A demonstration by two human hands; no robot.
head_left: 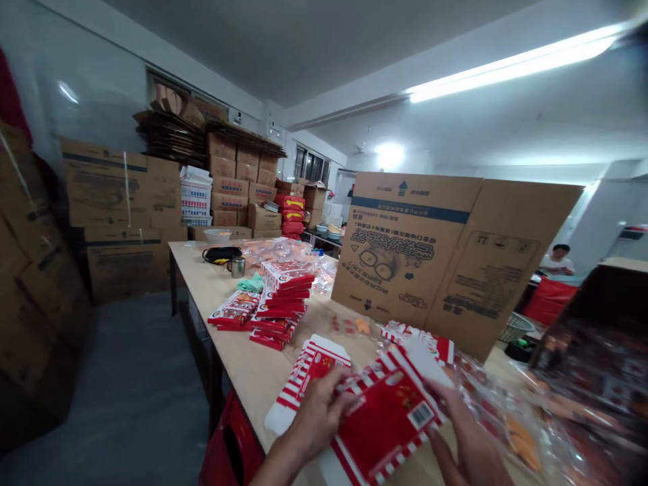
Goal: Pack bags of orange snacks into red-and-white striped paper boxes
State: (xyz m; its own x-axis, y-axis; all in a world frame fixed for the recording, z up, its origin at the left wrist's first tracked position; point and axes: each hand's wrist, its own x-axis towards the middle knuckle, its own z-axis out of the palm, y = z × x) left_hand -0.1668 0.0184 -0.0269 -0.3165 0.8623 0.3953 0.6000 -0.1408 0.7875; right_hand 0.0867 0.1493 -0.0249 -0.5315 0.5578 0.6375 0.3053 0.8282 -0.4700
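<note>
Left hand (318, 417) and right hand (466, 439): fingers clamped on edges of flat red-and-white striped carton blank (387, 412), held over tabletop (268, 358); second blank (308, 378) just beneath left hand; stacked red boxes (281, 304) beyond

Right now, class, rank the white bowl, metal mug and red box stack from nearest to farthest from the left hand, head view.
From the left hand:
1. Red box stack, mid-table.
2. Metal mug, left side.
3. White bowl, far end.
</note>
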